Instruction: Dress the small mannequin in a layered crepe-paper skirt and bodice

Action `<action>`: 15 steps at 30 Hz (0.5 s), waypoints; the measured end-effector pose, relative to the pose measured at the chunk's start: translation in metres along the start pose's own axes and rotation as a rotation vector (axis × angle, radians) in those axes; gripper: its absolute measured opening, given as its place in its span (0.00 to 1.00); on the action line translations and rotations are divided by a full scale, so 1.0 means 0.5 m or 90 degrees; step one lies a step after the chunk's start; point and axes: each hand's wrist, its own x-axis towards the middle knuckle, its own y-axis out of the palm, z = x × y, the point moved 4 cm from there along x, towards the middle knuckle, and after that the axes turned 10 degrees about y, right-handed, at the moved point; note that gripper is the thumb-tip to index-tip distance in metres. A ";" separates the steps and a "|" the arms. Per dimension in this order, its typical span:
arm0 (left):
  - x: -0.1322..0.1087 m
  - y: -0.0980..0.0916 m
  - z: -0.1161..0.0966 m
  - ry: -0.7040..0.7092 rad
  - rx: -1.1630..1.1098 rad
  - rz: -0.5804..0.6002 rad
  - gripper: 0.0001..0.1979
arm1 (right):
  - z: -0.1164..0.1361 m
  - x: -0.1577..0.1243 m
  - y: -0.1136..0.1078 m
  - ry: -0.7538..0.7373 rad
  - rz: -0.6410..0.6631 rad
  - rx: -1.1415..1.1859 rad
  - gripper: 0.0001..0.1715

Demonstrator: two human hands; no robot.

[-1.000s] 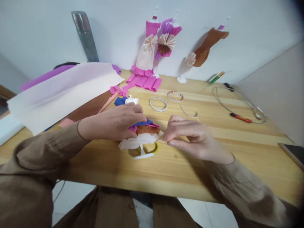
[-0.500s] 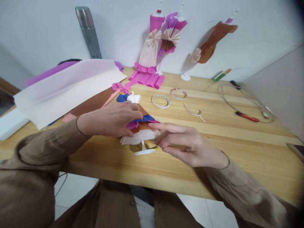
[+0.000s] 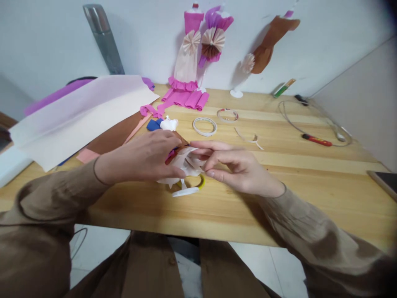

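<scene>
A small white mannequin in a layered paper dress lies tilted between my hands, its round white base toward me. My left hand is closed around the dress from the left, thumb on the lower edge. From the right, my right hand pinches the pale paper skirt layer, which is folded up and crumpled. Brown and magenta paper shows between the hands; most of the dress is hidden by my fingers. Behind the base, a yellow ring lies on the table.
Two tape rolls and a curled strip lie beyond my hands. Paper sheets are piled at left, near a grey bottle. Dressed mannequins stand by the wall. A red-handled tool with a cord is at right.
My right hand has moved up and left, and the pale skirt layer that hung flat is now lifted and bunched. The blue trim is now mostly covered. The view has shifted slightly.
</scene>
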 end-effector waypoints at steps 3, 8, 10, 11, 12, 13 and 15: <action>-0.005 -0.010 0.019 0.060 -0.001 0.006 0.16 | -0.002 -0.002 0.001 0.000 0.009 0.003 0.07; -0.008 -0.021 0.035 0.113 -0.064 0.080 0.08 | 0.000 -0.005 0.001 -0.008 0.008 -0.009 0.07; -0.007 -0.021 0.035 0.115 -0.082 0.101 0.09 | 0.000 -0.006 -0.001 -0.007 0.005 -0.018 0.07; -0.006 -0.021 0.036 0.110 -0.081 0.101 0.08 | -0.001 -0.006 -0.001 -0.008 0.004 -0.025 0.07; -0.005 -0.019 0.038 0.101 -0.075 0.095 0.07 | -0.001 -0.007 -0.002 -0.009 0.005 -0.035 0.07; -0.004 -0.016 0.040 0.089 -0.067 0.086 0.06 | -0.002 -0.007 -0.002 -0.011 0.005 -0.047 0.07; -0.002 -0.010 0.042 0.073 -0.055 0.063 0.05 | -0.002 -0.007 -0.002 -0.020 0.004 -0.069 0.07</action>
